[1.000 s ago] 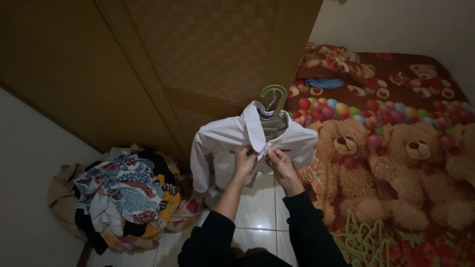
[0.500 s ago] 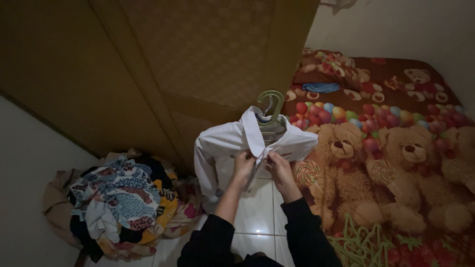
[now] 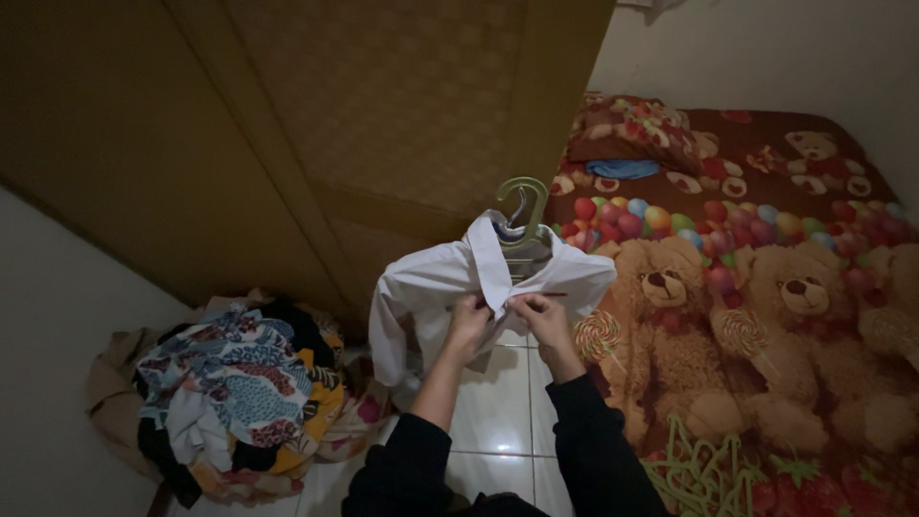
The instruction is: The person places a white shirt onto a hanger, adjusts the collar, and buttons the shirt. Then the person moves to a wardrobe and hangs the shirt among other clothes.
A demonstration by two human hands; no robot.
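Shirt (image 3: 431, 282), small and white, hangs on a pale green hanger (image 3: 524, 206) right in front of you. Your left hand (image 3: 469, 321) and right hand (image 3: 541, 316) pinch its front just under the collar, fingertips pressed onto the cloth. A second ago your hands sat a bit higher and the two front edges looked more apart. Now your thumbs are closer together, so the top of the shirt seems to be closing. I cannot see a button. Left of your grip a pile of clothes (image 3: 235, 383) lies on the floor. Right of your grip is a bed cover with teddy bears (image 3: 766, 287).
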